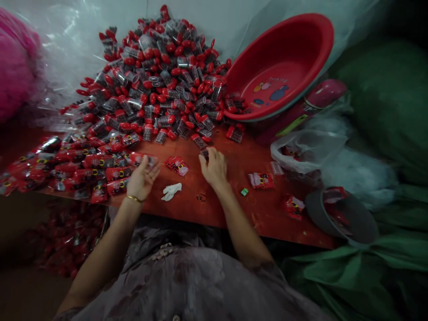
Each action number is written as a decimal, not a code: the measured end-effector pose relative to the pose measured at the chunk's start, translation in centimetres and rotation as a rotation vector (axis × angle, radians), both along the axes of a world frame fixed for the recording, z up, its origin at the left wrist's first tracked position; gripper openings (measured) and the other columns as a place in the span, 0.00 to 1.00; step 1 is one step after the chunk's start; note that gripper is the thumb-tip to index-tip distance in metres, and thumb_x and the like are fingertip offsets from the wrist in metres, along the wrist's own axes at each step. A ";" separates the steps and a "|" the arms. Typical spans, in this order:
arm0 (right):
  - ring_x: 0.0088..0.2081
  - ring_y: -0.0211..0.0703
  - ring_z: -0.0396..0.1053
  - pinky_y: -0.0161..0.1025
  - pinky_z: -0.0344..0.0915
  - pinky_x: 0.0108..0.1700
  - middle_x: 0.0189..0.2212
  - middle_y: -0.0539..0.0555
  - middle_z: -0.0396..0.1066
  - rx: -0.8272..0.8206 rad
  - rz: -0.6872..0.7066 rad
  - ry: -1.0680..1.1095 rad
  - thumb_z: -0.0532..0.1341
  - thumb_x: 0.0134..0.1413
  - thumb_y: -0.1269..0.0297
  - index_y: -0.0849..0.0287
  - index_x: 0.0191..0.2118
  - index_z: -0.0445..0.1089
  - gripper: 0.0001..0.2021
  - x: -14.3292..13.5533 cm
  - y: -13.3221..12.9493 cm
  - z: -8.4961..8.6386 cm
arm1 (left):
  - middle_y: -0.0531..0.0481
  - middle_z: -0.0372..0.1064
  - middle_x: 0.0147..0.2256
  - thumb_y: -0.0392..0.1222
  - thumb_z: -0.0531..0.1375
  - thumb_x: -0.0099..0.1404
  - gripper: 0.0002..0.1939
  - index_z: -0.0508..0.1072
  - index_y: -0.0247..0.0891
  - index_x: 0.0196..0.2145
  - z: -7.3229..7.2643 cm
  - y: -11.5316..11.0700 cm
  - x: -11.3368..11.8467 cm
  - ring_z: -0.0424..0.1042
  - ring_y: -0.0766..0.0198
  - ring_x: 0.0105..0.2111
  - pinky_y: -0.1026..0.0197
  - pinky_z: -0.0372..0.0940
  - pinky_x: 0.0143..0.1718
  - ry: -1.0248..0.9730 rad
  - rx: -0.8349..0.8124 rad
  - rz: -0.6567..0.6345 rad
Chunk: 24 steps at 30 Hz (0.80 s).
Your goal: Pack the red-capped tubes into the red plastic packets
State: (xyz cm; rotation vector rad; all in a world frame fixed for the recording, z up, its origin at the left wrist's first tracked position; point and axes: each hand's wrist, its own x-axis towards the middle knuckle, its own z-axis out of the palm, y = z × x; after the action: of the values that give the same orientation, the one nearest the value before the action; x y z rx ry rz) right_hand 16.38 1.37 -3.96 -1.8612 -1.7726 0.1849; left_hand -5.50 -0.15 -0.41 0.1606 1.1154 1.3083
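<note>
My left hand (142, 179), with a gold bangle at the wrist, has its fingers apart beside a red printed packet (136, 158) at the edge of a packet pile. My right hand (215, 168) is closed, its fingertips round a small dark-filled tube (205, 154) that is mostly hidden. Just beyond it lies another clear tube (198, 141) with a red cap. Between my hands are a single red packet (177, 165) and a crumpled white piece (171, 191), perhaps a finger cover.
A big heap of red-capped tubes (160, 84) fills the back of the red-brown table (200, 214). Filled packets (76, 162) pile up at left. At right are a tilted red basin (287, 58), a white plastic bag (301, 154) and a grey bowl (317, 214).
</note>
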 end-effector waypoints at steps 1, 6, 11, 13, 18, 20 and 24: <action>0.59 0.58 0.55 0.58 0.51 0.58 0.57 0.64 0.62 -0.032 -0.013 -0.093 0.51 0.60 0.58 0.64 0.55 0.63 0.21 0.9 0.8 -0.3 | 0.48 0.75 0.35 0.48 0.58 0.62 0.11 0.70 0.38 0.30 0.0 0.5 -1.0 0.74 0.65 0.39 0.62 0.65 0.45 -0.017 -0.024 0.059; 0.63 0.64 0.47 0.69 0.36 0.60 0.57 0.63 0.63 -0.061 0.005 -0.296 0.52 0.60 0.60 0.63 0.53 0.67 0.19 2.6 0.2 -1.3 | 0.43 0.74 0.40 0.53 0.58 0.60 0.15 0.72 0.37 0.34 -1.5 -0.2 -1.0 0.74 0.60 0.41 0.57 0.66 0.45 0.136 0.017 -0.029; 0.62 0.59 0.49 0.66 0.39 0.60 0.55 0.62 0.64 0.023 0.137 -0.270 0.51 0.62 0.59 0.58 0.51 0.70 0.17 -0.5 -2.1 -1.2 | 0.39 0.70 0.50 0.45 0.60 0.58 0.16 0.74 0.39 0.44 -3.0 -1.0 3.3 0.64 0.49 0.55 0.46 0.54 0.57 1.093 0.468 -0.306; 0.63 0.57 0.47 0.63 0.41 0.61 0.58 0.60 0.61 0.016 0.247 -0.252 0.51 0.62 0.59 0.55 0.55 0.66 0.18 -2.1 -1.8 -1.5 | 0.38 0.62 0.57 0.43 0.59 0.59 0.20 0.72 0.39 0.49 -3.2 -0.6 4.0 0.53 0.45 0.61 0.41 0.45 0.60 1.471 0.508 -0.436; 0.62 0.55 0.50 0.63 0.41 0.61 0.55 0.55 0.67 -0.047 0.370 -0.179 0.51 0.62 0.63 0.51 0.51 0.70 0.16 -3.8 -1.1 -2.2 | 0.37 0.58 0.59 0.44 0.56 0.61 0.22 0.69 0.38 0.53 -3.9 0.1 3.7 0.50 0.41 0.62 0.37 0.43 0.59 1.772 0.471 -0.686; 0.61 0.54 0.53 0.63 0.39 0.62 0.52 0.53 0.70 -0.036 0.361 -0.150 0.52 0.62 0.64 0.51 0.48 0.72 0.15 -3.6 -1.4 -2.4 | 0.37 0.58 0.60 0.45 0.57 0.61 0.25 0.66 0.37 0.55 -4.3 0.0 3.5 0.50 0.43 0.62 0.38 0.44 0.59 1.751 0.500 -0.716; 0.59 0.52 0.57 0.63 0.37 0.62 0.50 0.52 0.72 0.057 0.258 -0.121 0.54 0.61 0.63 0.50 0.45 0.74 0.12 -2.7 -2.1 -2.2 | 0.34 0.57 0.60 0.48 0.58 0.60 0.33 0.58 0.32 0.60 -4.6 -0.4 3.8 0.49 0.43 0.63 0.40 0.44 0.60 1.670 0.522 -0.584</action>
State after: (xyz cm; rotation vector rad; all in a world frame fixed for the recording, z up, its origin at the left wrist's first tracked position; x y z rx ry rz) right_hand 13.66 -0.69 -6.13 -1.6299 -2.0772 0.1184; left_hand -1.69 -0.53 -5.02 2.0732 1.7570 0.6929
